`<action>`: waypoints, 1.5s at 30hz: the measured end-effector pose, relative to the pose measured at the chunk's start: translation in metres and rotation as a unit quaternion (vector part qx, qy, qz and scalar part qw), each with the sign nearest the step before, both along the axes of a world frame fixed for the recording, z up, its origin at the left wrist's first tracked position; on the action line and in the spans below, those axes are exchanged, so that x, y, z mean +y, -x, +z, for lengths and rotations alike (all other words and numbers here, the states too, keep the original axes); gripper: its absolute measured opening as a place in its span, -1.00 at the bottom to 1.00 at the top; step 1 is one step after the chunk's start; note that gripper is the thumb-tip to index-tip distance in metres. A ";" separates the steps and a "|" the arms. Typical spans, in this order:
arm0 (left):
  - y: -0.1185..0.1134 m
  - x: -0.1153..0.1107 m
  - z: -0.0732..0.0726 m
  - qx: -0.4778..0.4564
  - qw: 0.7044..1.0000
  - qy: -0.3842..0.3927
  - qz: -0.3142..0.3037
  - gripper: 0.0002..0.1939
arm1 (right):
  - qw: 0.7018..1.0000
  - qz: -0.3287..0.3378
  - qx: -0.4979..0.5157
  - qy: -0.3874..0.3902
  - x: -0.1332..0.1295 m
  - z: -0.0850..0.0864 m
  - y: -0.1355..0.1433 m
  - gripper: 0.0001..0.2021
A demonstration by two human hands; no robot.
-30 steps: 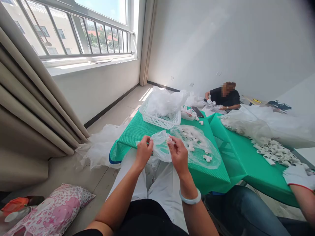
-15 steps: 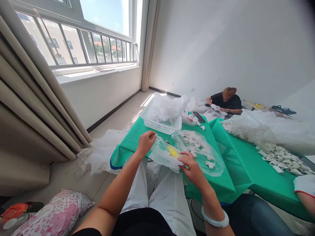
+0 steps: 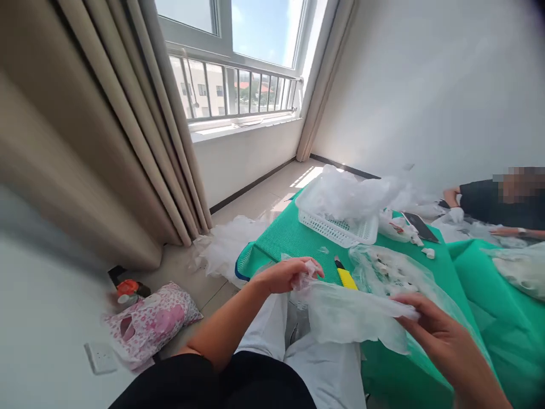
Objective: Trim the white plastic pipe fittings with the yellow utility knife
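Observation:
My left hand (image 3: 286, 275) pinches one end of a clear plastic bag (image 3: 349, 315) over my lap. At the bag's other end my right hand (image 3: 438, 329) grips it, so the bag is stretched out between the two. Just behind it, on the green table cover (image 3: 293, 238), lies a yellow-handled tool (image 3: 346, 276). To the right of that tool is another clear bag with several small white pipe fittings (image 3: 394, 270) in it.
A white mesh basket (image 3: 340, 227) stuffed with plastic bags stands farther back on the table. Another person (image 3: 494, 201) sits at the far right. Crumpled plastic (image 3: 230, 247) and a pink floral bag (image 3: 149, 324) lie on the floor by the curtains.
My view has swung left toward the curtains. My hands have pulled apart, drawing the bag out flat between them, and the right hand has moved lower and to the right.

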State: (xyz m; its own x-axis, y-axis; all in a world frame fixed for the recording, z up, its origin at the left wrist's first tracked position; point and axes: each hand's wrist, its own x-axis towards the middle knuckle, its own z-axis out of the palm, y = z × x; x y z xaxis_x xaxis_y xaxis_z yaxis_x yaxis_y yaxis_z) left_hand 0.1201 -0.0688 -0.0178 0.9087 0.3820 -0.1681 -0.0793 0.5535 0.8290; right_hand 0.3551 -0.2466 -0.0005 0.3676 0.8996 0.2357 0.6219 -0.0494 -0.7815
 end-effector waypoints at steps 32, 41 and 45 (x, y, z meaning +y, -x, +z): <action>0.111 0.081 -0.111 0.476 0.668 -0.484 0.304 -0.66 | 0.924 0.261 -0.276 -0.038 0.259 -0.083 0.103 -0.67; 0.038 0.050 -0.031 0.201 0.660 -0.651 0.317 -0.77 | 0.981 0.062 -0.153 -0.104 0.142 -0.040 0.075 -0.72; -0.008 0.031 -0.019 0.095 0.669 -0.699 0.232 -0.78 | 0.992 -0.046 -0.079 -0.087 0.095 -0.040 0.069 -0.73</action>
State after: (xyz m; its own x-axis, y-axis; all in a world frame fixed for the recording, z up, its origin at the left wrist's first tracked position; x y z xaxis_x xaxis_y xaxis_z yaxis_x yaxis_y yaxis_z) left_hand 0.1281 -0.0381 -0.0371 0.6500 0.5210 0.5532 0.2076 -0.8221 0.5302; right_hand 0.2861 -0.1517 -0.0401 0.3930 0.8042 0.4459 0.7359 0.0157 -0.6769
